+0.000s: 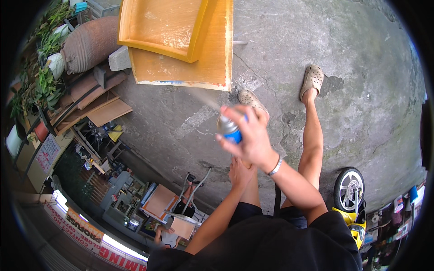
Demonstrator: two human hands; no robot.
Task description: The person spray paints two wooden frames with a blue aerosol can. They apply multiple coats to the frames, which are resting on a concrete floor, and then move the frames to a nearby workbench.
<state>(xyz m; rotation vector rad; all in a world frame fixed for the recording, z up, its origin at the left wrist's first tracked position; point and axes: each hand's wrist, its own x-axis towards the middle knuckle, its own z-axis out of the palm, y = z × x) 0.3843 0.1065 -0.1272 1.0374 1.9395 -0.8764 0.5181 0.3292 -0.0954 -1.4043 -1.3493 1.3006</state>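
Observation:
My right hand [253, 135], with a silver bracelet at the wrist, is wrapped round a silver-and-blue spray can [230, 130]. A faint mist leaves the can's top toward the upper left. Just beyond it lies a wooden board [176, 72] with paint-marked edges. On that board sits a yellow-painted wooden frame [195, 40] with raised sides, partly cut off by the top of the view. My left hand [239, 172] rests on my left knee below the can, its fingers partly hidden and holding nothing I can see.
Grey cracked concrete [266, 40] spreads around my feet. A clay jar [92, 43] and a concrete block [119, 59] stand left of the board. Lower left, a person [169, 237] is near a chair [183, 228]. A yellow motorcycle [355, 226] stands at right.

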